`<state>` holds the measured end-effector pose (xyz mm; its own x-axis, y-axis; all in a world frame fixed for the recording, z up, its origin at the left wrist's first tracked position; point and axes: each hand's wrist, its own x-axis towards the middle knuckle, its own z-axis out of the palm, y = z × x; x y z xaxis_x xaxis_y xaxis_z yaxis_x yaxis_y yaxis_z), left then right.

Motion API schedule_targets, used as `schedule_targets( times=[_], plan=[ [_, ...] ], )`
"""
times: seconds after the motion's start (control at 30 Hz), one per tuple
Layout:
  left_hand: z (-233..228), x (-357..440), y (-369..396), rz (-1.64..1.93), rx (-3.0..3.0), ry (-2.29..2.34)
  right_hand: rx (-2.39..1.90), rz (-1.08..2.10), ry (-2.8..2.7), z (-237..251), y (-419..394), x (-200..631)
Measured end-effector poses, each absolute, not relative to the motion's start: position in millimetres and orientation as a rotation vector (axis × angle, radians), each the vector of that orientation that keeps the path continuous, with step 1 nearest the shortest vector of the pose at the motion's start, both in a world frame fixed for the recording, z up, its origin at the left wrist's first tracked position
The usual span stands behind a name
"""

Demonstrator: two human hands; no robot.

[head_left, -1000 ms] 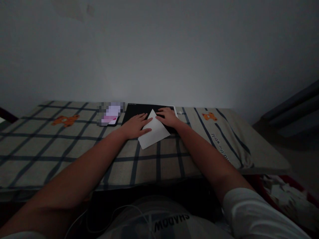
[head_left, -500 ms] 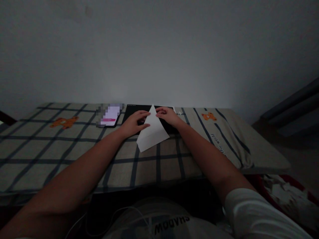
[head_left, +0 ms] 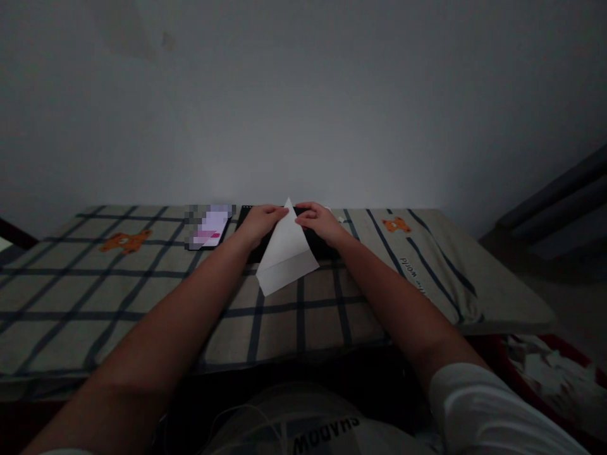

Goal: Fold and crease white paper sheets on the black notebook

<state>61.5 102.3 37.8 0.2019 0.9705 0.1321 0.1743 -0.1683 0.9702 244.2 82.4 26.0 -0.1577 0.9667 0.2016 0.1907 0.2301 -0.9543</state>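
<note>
A sheet of white paper [head_left: 287, 248], folded to a narrow point at its far end, slants toward me with a crease across its wide near part. My left hand [head_left: 262, 222] pinches its left edge close to the tip, the thumb lying on top. On the other side, my right hand [head_left: 323, 225] has its thumb and bent fingers closed at the right edge, just below the tip. Beneath the paper and both hands lies a flat black thing [head_left: 323, 248] with small white marks along its far edge; much of it is covered.
A phone [head_left: 213, 226] with a lit screen lies left of my hands. The checked cloth [head_left: 298, 328] covers the table, which stands against a grey wall [head_left: 303, 114]. Small white scraps [head_left: 341, 219] lie to the right. Below right is a red bin [head_left: 497, 360] holding crumpled paper.
My left hand has slid up the paper's edge toward the tip, its thumb now higher. The paper's near end has shifted slightly left and toward me. The right hand has barely moved.
</note>
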Motion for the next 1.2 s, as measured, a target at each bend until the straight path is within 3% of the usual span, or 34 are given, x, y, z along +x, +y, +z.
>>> schedule_targets(
  times=[0.2,1.2],
  plan=[
    [25.6,63.0,96.8,1.233,1.383,1.027,-1.108,1.124,-1.642,24.7,82.1,249.3],
    [22.3,57.4,94.7,1.319,1.281,0.983,-1.103,1.088,-1.797,14.0,82.5,242.2]
  ],
)
